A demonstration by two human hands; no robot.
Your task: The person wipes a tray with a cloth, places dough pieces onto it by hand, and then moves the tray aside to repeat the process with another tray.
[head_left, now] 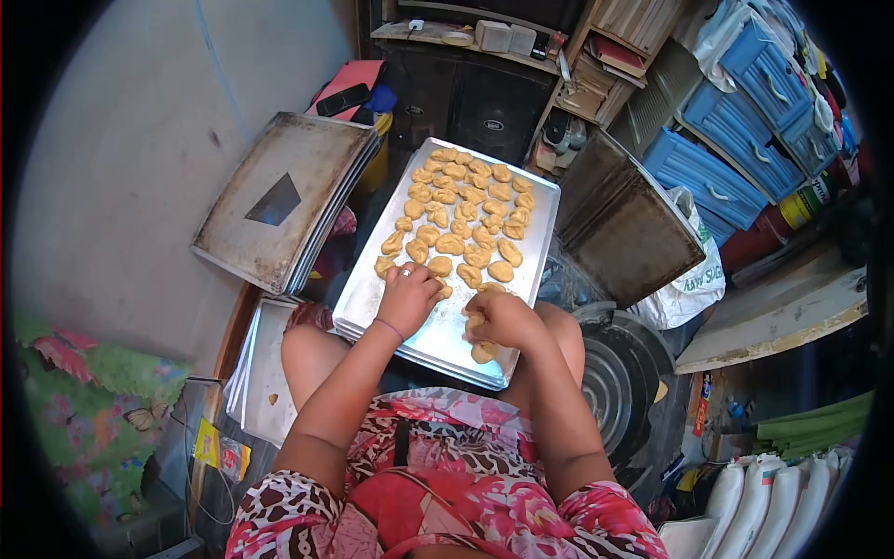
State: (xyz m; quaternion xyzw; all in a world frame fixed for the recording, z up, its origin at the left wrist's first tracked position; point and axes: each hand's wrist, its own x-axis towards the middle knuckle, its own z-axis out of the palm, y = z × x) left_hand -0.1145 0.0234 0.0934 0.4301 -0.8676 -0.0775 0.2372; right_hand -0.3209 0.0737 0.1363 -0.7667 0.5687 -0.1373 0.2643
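Observation:
Rows of yellowish-brown dough pieces (451,244) lie on a metal baking tray (377,300) across my lap. My left hand (408,303) reaches over the tray's near left part, its fingertips closed on a small dough piece (445,290). On the near right, my right hand (508,319) curls around more dough (475,326), partly hidden by the fingers. Another dough lump (483,352) sits just below that hand, against the tray. More trays appear stacked beneath this one.
A stack of worn baking trays (307,158) leans at the left, and another dark tray (633,210) stands at the right. Blue drawers (736,140) are at the upper right. A round black ribbed object (615,382) lies beside my right knee. A phone (344,100) rests at the back left.

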